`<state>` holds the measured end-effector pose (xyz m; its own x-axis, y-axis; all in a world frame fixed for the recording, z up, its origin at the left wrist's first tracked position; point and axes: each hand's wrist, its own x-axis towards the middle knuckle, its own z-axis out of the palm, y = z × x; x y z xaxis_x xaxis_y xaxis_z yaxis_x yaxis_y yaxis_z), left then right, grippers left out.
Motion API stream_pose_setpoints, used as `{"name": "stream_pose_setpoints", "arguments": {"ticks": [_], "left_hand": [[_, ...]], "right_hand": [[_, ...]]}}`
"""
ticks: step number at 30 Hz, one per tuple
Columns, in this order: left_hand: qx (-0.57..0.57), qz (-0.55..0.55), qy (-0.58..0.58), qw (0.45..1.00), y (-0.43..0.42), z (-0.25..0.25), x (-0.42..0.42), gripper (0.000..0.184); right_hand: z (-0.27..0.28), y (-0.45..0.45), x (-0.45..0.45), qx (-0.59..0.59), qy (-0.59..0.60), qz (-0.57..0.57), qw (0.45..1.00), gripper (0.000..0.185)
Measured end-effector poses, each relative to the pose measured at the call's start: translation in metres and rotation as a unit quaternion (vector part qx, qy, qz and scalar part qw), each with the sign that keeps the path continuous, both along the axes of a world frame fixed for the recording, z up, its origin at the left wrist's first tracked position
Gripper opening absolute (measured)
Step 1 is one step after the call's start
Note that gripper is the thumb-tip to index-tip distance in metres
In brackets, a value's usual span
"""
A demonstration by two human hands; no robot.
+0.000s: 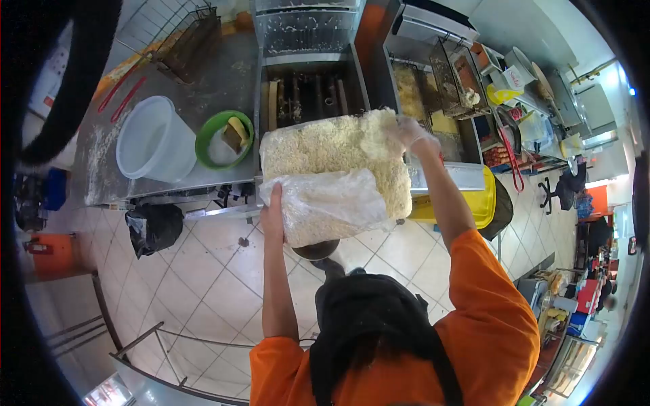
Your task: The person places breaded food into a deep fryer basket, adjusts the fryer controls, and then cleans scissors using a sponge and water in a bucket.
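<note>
A large pale yellow block (318, 141), rough-surfaced like solid fat, is held in front of me over the front edge of an open fryer (365, 78). White translucent plastic wrap (332, 199) covers its lower part. My left hand (272, 215) grips the block's left side, thumb on the plastic and the other fingers hidden beneath. At the upper right corner, my right hand (414, 135), in a clear glove, closes on the block's edge; its fingertips are partly hidden.
On the left steel counter (101, 166) stand a white bucket (152, 142) and a green bowl (223, 139) holding a sponge. To the right, a fryer basket (460, 74) rests above a second fryer. A yellow bin (484, 199) stands below, and a black bag (154, 227) hangs at left.
</note>
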<state>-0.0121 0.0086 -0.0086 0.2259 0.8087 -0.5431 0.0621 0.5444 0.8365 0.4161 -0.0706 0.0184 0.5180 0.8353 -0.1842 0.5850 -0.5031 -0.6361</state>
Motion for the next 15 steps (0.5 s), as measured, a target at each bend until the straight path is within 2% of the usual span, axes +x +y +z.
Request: {"name": "stream_pose_setpoints", "arguments": {"ticks": [1, 2, 5, 7, 9, 10, 12, 13, 15], "left_hand": [[0.004, -0.004, -0.003, 1.0, 0.003, -0.003, 0.0, 0.079], [0.007, -0.001, 0.0, 1.0, 0.005, -0.007, 0.0, 0.08], [-0.003, 0.008, 0.013, 1.0, 0.001, -0.014, -0.001, 0.081], [-0.02, 0.013, 0.023, 0.999, 0.003, -0.015, 0.0, 0.08], [-0.003, 0.0, 0.026, 1.0, 0.002, -0.011, -0.001, 0.085], [0.006, -0.006, 0.028, 1.0, 0.002, -0.008, -0.001, 0.087], [0.024, -0.005, 0.024, 0.999, 0.0, -0.001, 0.0, 0.088], [0.032, -0.005, 0.023, 0.999, 0.0, 0.002, 0.0, 0.088], [0.037, -0.003, 0.026, 0.999, 0.001, -0.002, 0.001, 0.088]], "right_hand": [[-0.002, 0.005, -0.009, -0.031, -0.047, -0.011, 0.998, 0.039], [-0.004, 0.007, -0.017, -0.051, -0.034, -0.079, 0.995, 0.039], [0.028, 0.002, -0.042, -0.055, 0.009, -0.036, 0.998, 0.039], [-0.023, 0.008, -0.01, -0.101, -0.08, -0.038, 0.991, 0.04], [-0.051, 0.008, 0.013, -0.1, -0.213, 0.074, 0.969, 0.042], [-0.048, 0.006, 0.014, -0.076, -0.299, 0.183, 0.933, 0.043], [-0.036, 0.005, 0.01, -0.095, -0.307, 0.224, 0.92, 0.047], [0.004, 0.005, -0.012, -0.137, -0.23, 0.156, 0.951, 0.048], [0.055, 0.009, -0.043, -0.191, -0.158, 0.074, 0.966, 0.052]]}}
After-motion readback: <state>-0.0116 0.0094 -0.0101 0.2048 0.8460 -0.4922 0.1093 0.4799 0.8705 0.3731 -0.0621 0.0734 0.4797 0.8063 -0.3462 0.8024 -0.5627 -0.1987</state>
